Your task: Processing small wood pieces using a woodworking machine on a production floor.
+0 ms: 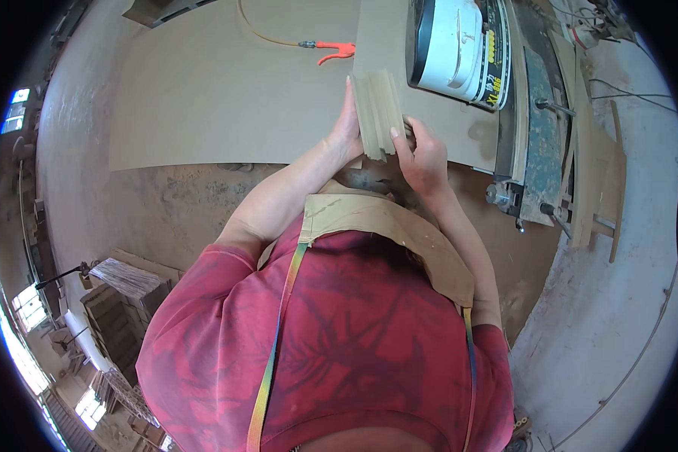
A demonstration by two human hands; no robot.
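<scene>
I hold a small stack of thin beige fibreboard pieces (379, 111) on edge between both hands, above the near edge of a large beige board (226, 90). My left hand (346, 128) presses flat against the stack's left side. On the stack's right lower corner, my right hand (423, 154) grips with thumb and fingers. A tan apron bib (384, 222) over a red shirt fills the lower middle of the view.
A white and black machine housing (456, 49) stands just right of the stack. An orange air blow gun (331, 50) with a hose lies on the board behind. Metal machine parts (539, 143) run along the right. Stacks of cut wood pieces (124, 301) sit on the floor at lower left.
</scene>
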